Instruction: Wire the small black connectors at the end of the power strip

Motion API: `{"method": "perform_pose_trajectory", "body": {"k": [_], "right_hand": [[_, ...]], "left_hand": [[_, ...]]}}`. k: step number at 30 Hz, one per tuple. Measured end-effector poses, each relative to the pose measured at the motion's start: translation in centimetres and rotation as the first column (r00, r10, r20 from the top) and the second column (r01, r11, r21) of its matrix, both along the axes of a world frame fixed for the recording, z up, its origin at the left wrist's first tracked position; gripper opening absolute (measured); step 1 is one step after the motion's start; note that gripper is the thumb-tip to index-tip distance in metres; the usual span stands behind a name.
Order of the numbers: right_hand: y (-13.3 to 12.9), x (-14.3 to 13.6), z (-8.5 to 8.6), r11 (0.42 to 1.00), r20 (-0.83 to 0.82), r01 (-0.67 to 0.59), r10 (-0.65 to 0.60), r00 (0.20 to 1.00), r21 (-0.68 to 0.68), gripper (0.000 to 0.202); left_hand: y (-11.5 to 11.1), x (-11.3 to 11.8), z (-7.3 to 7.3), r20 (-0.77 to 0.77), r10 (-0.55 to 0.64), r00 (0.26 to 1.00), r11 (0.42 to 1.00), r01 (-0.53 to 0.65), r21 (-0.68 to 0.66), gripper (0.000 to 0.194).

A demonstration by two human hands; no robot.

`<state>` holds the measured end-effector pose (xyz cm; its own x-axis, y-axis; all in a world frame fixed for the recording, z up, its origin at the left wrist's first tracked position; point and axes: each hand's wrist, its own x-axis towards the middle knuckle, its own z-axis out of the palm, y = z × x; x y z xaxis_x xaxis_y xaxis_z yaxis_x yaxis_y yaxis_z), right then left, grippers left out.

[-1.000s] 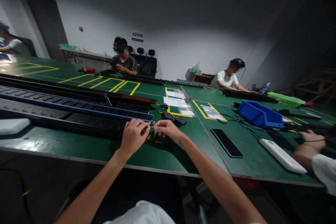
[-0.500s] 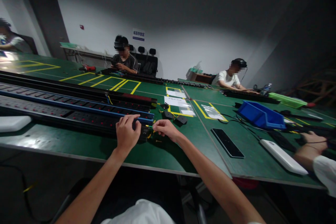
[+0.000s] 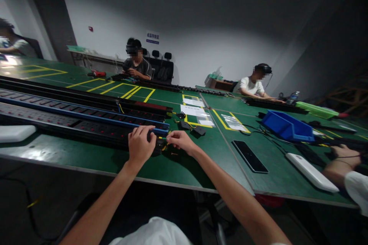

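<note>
Across the table's left side lies a long black power strip (image 3: pixel 97 132) with rows of outlets and small red marks. My left hand (image 3: pixel 140 142) is over its right end, fingers bent across the top and thumb apart, holding it. At that open end, my right hand (image 3: pixel 181 140) pinches a thin green-and-yellow wire (image 3: pixel 163 138) between thumb and fingertips. Other yellow wire shows just below, partly hidden. A small screw (image 3: pixel 174 154) lies on the table near my right hand. Small black end pieces (image 3: pixel 198 131) with short wires lie beyond it.
Further long strips (image 3: pixel 86 101) lie parallel behind. To the right are a black phone (image 3: pixel 250 156), a white power bank (image 3: pixel 312 172), a blue bin (image 3: pixel 287 125) and cables. A co-worker's hand (image 3: pixel 346 157) is at the right edge; other people sit across the green table (image 3: pixel 201 178).
Both hands stay almost in place, my right fingertips still at the strip's end with the wire. The whole view shifts very slightly.
</note>
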<state>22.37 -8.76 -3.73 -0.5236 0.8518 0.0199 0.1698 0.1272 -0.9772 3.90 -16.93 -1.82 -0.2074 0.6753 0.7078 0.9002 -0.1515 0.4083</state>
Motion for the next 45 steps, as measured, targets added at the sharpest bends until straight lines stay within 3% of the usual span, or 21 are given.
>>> {"method": "perform_pose_trajectory", "body": {"k": [10,15,31,36,41,45], "right_hand": [[-0.2,-0.2,0.0,0.999,-0.007,0.043,-0.043,0.999,-0.005,0.026],[-0.3,-0.3,0.0,0.998,-0.007,0.057,-0.057,0.998,-0.008,0.025],[-0.4,-0.2,0.1,0.996,-0.032,0.084,-0.084,0.996,-0.02,0.02],[-0.1,0.2,0.5,0.993,-0.02,0.105,-0.106,0.994,-0.047,0.031],[1.0,1.6,0.7,0.981,0.008,0.169,-0.171,0.985,0.09,0.028],[1.8,2.1,0.1,0.968,0.07,0.207,-0.219,0.973,0.139,0.026]], "left_hand": [[-0.1,0.2,-0.1,-0.089,-0.014,0.996,0.999,0.009,-0.051,0.03],[-0.4,1.0,-0.2,-0.201,-0.104,0.974,0.992,0.086,-0.095,0.025],[-0.4,1.0,-0.2,-0.201,-0.133,0.97,0.985,0.106,-0.138,0.023],[-0.4,0.9,-0.1,-0.217,-0.142,0.966,0.983,0.112,-0.144,0.023],[-0.9,1.3,0.2,-0.268,-0.187,0.945,0.977,0.149,-0.155,0.018],[-1.2,2.1,0.1,-0.358,-0.209,0.91,0.972,0.151,-0.182,0.031]]}}
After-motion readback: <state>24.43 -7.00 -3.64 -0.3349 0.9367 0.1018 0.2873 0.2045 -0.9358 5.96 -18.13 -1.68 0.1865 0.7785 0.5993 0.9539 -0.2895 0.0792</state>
